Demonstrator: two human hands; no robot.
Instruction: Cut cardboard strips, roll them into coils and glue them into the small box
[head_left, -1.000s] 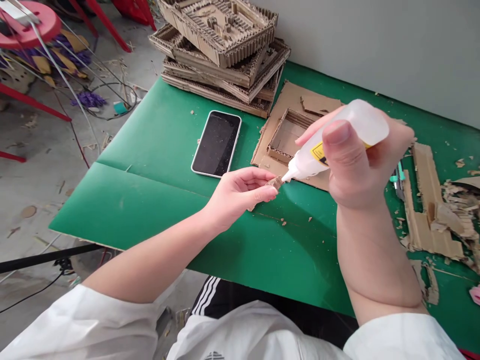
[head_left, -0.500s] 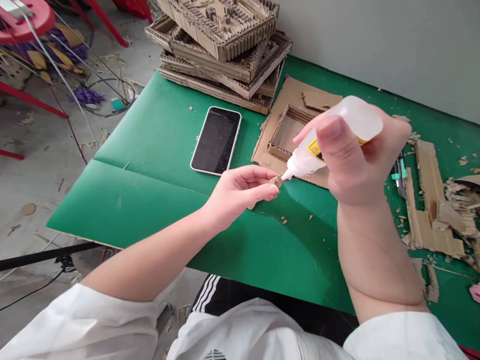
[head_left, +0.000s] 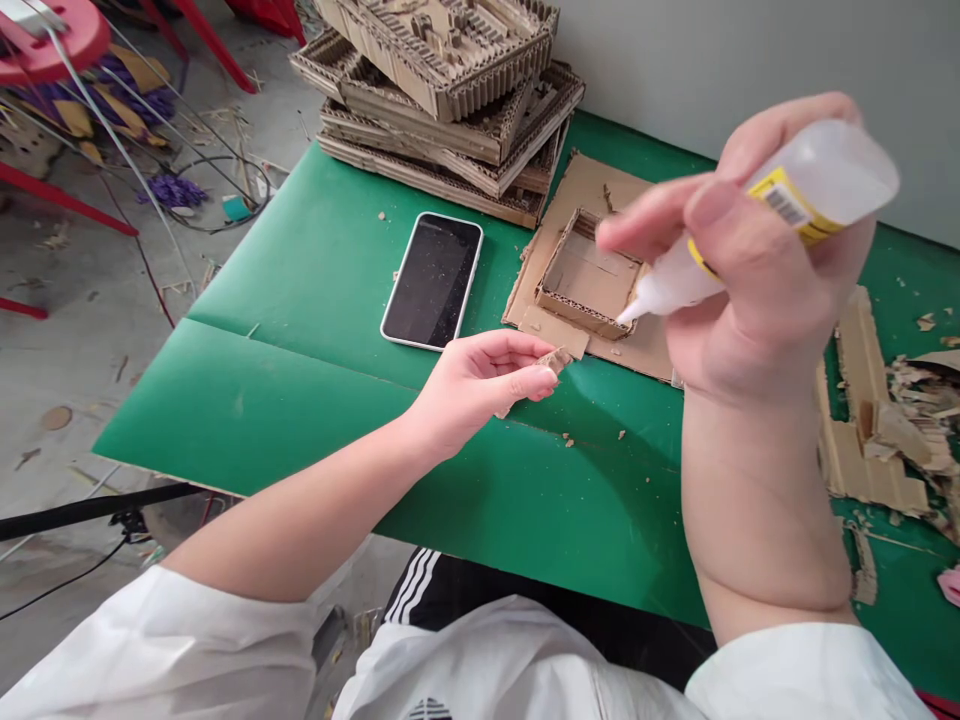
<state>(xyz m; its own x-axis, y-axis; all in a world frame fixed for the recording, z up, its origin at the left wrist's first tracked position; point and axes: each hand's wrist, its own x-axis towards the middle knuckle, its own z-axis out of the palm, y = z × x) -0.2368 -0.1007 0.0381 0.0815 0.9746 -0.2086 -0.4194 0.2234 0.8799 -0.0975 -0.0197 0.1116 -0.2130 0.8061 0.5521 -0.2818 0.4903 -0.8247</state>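
Between the thumb and fingers of my left hand [head_left: 491, 385] is a small piece of corrugated cardboard [head_left: 555, 361], held just above the table. My right hand [head_left: 765, 260] is wrapped round a translucent glue bottle [head_left: 847, 165] with a yellow label. The bottle is tilted, its white nozzle pointing down and left, apart from the cardboard piece. Behind the nozzle, a low rectangular cardboard frame [head_left: 581, 312] stands on a flat cardboard sheet [head_left: 544, 255]. My right hand covers part of that sheet.
A phone [head_left: 433, 282] lies left of the sheet on the green table [head_left: 300, 330]. Stacked cardboard trays [head_left: 450, 110] stand at the back against the grey wall. Cardboard strips [head_left: 862, 380] and torn scraps [head_left: 926, 410] lie at the right. A red stool [head_left: 64, 45] is at the far left.
My right hand has moved up and to the right with the glue bottle, drawing the nozzle off the cardboard piece. My left hand has stayed in place.
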